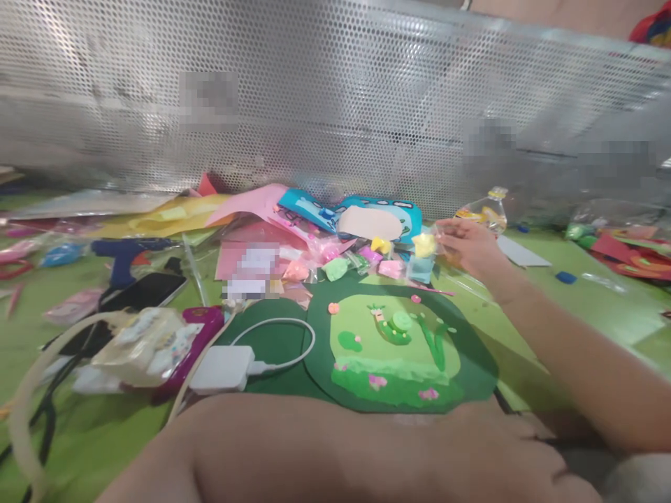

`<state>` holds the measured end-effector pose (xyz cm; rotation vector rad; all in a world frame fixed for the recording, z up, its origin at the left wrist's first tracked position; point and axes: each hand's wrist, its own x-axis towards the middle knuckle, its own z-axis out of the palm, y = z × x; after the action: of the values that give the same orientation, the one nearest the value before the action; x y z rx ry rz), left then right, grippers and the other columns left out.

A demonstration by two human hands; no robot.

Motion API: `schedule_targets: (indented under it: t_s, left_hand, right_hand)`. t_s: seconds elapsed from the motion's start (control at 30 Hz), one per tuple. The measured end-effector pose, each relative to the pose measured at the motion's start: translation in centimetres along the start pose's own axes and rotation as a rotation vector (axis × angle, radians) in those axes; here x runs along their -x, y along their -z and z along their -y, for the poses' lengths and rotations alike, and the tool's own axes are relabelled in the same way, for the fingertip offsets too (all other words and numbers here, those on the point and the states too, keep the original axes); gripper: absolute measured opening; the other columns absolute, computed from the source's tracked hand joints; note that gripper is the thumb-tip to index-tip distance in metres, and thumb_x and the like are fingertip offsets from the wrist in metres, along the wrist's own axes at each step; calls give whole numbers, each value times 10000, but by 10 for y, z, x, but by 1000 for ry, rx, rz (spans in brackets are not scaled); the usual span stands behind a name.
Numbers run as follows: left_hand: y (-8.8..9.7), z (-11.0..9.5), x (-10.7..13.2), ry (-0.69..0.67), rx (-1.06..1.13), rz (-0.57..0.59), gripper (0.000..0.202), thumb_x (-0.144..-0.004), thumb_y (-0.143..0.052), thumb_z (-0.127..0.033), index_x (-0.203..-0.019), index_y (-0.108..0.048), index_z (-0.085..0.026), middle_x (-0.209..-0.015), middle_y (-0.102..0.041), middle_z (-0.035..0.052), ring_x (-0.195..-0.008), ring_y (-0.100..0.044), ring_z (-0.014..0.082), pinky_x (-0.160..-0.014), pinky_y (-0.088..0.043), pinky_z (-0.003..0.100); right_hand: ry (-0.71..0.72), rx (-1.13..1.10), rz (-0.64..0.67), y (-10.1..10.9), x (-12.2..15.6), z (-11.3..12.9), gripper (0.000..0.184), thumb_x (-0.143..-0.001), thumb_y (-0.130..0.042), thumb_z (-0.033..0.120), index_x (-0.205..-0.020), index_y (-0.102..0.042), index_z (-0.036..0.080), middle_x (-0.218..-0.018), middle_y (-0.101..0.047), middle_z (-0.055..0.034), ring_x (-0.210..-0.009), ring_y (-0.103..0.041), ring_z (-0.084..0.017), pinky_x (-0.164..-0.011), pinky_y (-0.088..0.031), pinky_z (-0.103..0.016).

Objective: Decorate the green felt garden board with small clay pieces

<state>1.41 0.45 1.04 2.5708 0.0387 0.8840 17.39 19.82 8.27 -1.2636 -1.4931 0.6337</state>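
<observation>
My right hand [464, 244] reaches to the far side of the table. Its fingers are drawn together at the edge of a clear packet of yellow clay [424, 244]. Across the bottom of the view lies my left forearm, with my left hand [524, 447] at lower right; its fingers are mostly hidden and blurred. Just beyond that arm is a dark green card [319, 363] with a light green panel [361, 314]. On the panel are a green clay snail [395, 328], grass and pink flowers. More clay packets [335, 269] lie behind the card.
At left are a blue glue gun [123, 258], a black phone [152, 290], a magenta case [202, 335] and a white charger [223, 367] with its cable. Coloured sheets [246, 209] lean by the perforated metal panel [314, 91]. A clear bottle [493, 209] stands behind my right hand.
</observation>
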Motion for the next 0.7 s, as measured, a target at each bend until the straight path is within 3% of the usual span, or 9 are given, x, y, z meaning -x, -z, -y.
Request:
schedule_targets:
  t_s: [0.03, 0.13, 0.2, 0.27, 0.33, 0.43, 0.6, 0.7]
  left_hand:
    - [4, -4, 0, 58, 0, -104, 23, -723, -569, -242, -731, -552, -228, -778, -645, 81, -778, -588, 259, -659, -386, 366]
    - [17, -15, -5, 381, 239, -391, 366, -700, -589, -179, -1060, -528, -206, -1138, -567, 123, -1075, -502, 289, -919, -354, 399]
    - [25, -18, -9, 600, 387, -647, 449, -662, -586, -131, -1091, -477, -206, -1201, -490, 109, -1127, -451, 258, -975, -327, 370]
    - [30, -16, -12, 713, 474, -797, 460, -663, -587, -133, -1092, -432, -196, -1213, -436, 107, -1155, -407, 236, -1018, -290, 356]
    - [33, -11, -14, 778, 589, -798, 537, -684, -635, -215, -1154, -376, -182, -1231, -398, 118, -1177, -375, 234, -1040, -264, 358]
    - [31, -1, -15, 845, 902, -728, 707, -682, -687, -411, -1235, -309, -185, -1231, -409, 126, -1147, -412, 235, -994, -324, 358]
    - [21, 7, -20, 697, 1358, -682, 729, -632, -628, -647, -1140, -392, -179, -1047, -538, 89, -864, -572, 180, -834, -442, 342]
    - [21, 9, -25, 755, 1507, -744, 822, -581, -526, -784, -1115, -434, -165, -956, -569, 75, -680, -576, 140, -742, -470, 335]
  right_hand:
    - [-51, -140, 41, 0, 12, 4, 298, -635, -690, 247, -927, -634, 259, -843, -666, 0, -714, -630, -129, -690, -528, -263]
    - [-149, -349, 140, 5, 46, 9, 269, -562, -747, 221, -811, -655, 271, -731, -633, 28, -587, -581, -93, -565, -488, -219]
    - [-172, -378, 249, 13, 62, 9, 317, -538, -773, 224, -831, -669, 289, -659, -610, 24, -536, -550, -98, -500, -450, -225]
    - [-129, -405, 317, 23, 72, 11, 351, -501, -812, 304, -826, -680, 313, -569, -568, 27, -491, -522, -113, -456, -420, -243]
    - [-103, -407, 409, 30, 76, 15, 260, -492, -819, 408, -684, -677, 302, -468, -510, 27, -434, -485, -118, -414, -385, -248]
    - [-14, -376, 501, 31, 79, 21, 184, -556, -795, 436, -602, -677, 303, -424, -491, 16, -425, -478, -118, -409, -376, -242]
    - [176, -292, 448, 17, 88, 25, 64, -657, -750, 356, -712, -717, 359, -619, -619, -17, -548, -562, -142, -468, -463, -268]
    - [272, -170, 463, 12, 93, 29, 161, -718, -702, 262, -798, -718, 401, -746, -665, -14, -644, -609, -141, -507, -503, -243]
